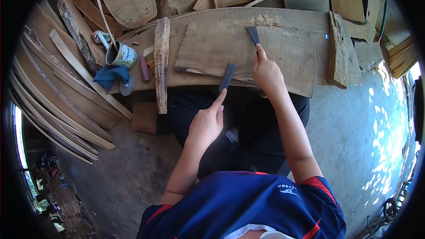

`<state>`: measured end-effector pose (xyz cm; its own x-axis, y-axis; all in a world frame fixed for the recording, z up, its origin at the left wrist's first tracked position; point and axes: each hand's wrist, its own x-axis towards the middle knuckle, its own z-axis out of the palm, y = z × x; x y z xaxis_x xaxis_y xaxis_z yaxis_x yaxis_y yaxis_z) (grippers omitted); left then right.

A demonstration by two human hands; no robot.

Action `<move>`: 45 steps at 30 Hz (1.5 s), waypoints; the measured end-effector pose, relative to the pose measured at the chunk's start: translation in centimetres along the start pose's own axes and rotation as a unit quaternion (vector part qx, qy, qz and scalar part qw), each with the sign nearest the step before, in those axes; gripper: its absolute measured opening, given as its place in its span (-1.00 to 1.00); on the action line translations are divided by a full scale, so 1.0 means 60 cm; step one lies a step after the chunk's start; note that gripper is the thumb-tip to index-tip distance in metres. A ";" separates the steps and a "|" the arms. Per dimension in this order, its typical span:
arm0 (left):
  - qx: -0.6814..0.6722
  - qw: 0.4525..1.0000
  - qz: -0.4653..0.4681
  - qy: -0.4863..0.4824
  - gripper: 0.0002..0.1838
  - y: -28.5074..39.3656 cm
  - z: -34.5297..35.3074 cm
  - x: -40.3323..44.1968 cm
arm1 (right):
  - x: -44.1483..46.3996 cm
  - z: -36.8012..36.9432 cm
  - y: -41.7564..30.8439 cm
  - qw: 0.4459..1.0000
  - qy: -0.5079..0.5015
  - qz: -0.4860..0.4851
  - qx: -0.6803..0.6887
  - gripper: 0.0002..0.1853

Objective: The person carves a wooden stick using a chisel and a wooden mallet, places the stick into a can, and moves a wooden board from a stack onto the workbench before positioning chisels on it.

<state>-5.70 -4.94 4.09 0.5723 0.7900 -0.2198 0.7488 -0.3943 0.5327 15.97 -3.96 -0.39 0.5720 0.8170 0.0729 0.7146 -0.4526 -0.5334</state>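
My right hand [268,74] is closed around a putty knife [253,34], the index finger laid along its dark, flared blade. That blade lies over the worn wooden board [208,46], just below a pale, crumbly patch [268,19] on the wood behind it. In my left hand [206,124] is a flat, dark, straight-sided blade tool [227,75], with the index finger stretched along it. Its tip reaches over the board's near edge. Both tools' handles are mostly hidden by my fingers.
Wooden strips lie across the larger plank, one at left [162,62] and one at right [338,53]. A tin can [126,56] with sticks, a blue tool with a grey disc [126,86] and a reddish cylinder [144,68] sit left. Curved boards [66,90] stack beyond.
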 end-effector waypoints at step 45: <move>0.033 0.995 0.073 0.063 -0.54 0.005 -0.015 0.219 | -0.190 -0.050 -0.012 0.998 -0.055 0.029 0.030 -0.50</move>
<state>1.73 5.72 2.07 0.6335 0.7728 -0.0372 0.6833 -0.5363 0.4956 10.15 -14.02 1.68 0.5616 0.8259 -0.0496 0.6547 -0.4802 -0.5838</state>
